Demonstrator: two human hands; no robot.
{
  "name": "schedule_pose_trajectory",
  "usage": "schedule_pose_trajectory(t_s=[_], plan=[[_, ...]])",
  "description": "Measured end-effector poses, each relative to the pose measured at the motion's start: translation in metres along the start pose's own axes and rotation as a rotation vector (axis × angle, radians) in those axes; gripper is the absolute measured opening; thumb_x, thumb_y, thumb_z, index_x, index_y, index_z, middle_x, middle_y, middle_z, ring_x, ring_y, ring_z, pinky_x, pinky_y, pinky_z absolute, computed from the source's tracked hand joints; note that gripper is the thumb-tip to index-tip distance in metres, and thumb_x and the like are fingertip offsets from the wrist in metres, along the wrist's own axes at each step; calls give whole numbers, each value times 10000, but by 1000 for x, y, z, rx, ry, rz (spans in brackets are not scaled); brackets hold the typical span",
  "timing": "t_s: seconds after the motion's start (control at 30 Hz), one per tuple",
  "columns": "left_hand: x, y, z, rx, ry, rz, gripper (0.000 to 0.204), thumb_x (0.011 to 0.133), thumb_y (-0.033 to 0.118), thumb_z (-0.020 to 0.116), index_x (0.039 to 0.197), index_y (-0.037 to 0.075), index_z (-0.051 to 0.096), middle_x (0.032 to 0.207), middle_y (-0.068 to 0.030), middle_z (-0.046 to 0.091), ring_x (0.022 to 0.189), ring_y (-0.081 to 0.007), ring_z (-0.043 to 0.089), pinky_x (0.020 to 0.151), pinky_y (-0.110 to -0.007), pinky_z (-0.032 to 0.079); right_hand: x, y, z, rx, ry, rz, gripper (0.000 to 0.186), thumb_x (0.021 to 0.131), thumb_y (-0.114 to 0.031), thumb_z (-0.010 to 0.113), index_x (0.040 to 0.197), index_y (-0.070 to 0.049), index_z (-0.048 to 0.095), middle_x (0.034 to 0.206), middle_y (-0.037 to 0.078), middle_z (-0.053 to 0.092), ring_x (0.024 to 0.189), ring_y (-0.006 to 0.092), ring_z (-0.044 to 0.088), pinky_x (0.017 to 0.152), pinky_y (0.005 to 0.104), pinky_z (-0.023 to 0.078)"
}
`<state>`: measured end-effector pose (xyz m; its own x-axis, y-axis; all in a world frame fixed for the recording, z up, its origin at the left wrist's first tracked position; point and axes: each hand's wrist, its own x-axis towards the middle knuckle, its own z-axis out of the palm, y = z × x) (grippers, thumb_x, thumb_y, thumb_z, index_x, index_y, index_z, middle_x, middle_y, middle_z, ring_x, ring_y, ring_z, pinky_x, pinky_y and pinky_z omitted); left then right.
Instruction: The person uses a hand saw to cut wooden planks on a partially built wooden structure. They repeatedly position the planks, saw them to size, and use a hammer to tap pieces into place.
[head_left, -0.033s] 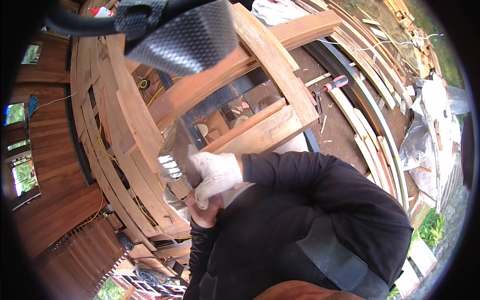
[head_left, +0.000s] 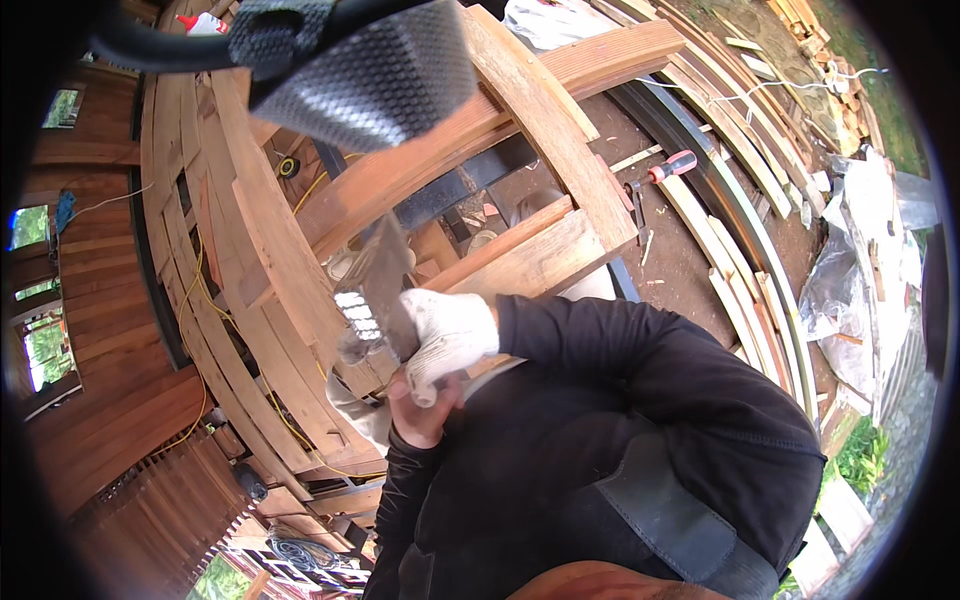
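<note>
My right hand [head_left: 448, 340] wears a white knit glove and closes on a blurred grey metal piece [head_left: 384, 270] with a bright ridged patch, held at the near end of the wooden framework. My bare left hand [head_left: 420, 410] is curled just below the glove, touching it; what its fingers hold is hidden. Pale cloth [head_left: 355, 410] hangs beside that hand. A board [head_left: 530, 255] lies beyond my hands, and a long beam [head_left: 370, 185] crosses the frame above a dark opening.
Long planks [head_left: 265, 340] cover the left, with yellow cord among them. A red-handled tool [head_left: 668, 168] stands at the right near dark rails [head_left: 690, 135]. Loose timber strips and plastic sheeting [head_left: 855, 270] lie farther right. A blurred black strap [head_left: 365, 75] hangs across the top.
Both my hands and the grey metal piece have shifted a little to the right, with the piece also slightly higher.
</note>
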<state>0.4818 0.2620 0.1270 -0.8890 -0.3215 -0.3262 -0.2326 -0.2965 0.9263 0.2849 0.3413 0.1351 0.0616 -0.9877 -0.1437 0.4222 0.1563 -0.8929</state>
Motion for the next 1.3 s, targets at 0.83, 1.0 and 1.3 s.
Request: schedule_pose_trajectory(t_s=[0.83,1.0,1.3], plan=[[134,-28,-22,1186,234,228,121,942,135,665,870,39,655,810,-148,627,771,-378,628,685,-471,476,14,-44,-323,320,651,-539,351,947,-154,594,1250,20,626,768,68,563,612,214,542,707,442,550],[128,-29,4,1194,217,435,224,910,212,706,1078,66,679,975,-81,663,929,-303,646,845,-449,494,-20,-31,-420,280,560,-477,302,1043,-165,597,1250,54,623,877,101,591,710,216,572,897,470,573],[132,-30,25,1287,178,311,346,917,326,712,1111,44,662,989,-101,626,964,-307,597,912,-455,448,18,-71,-323,331,991,-386,280,991,-182,643,1203,-1,665,685,0,593,540,152,569,611,376,553]])
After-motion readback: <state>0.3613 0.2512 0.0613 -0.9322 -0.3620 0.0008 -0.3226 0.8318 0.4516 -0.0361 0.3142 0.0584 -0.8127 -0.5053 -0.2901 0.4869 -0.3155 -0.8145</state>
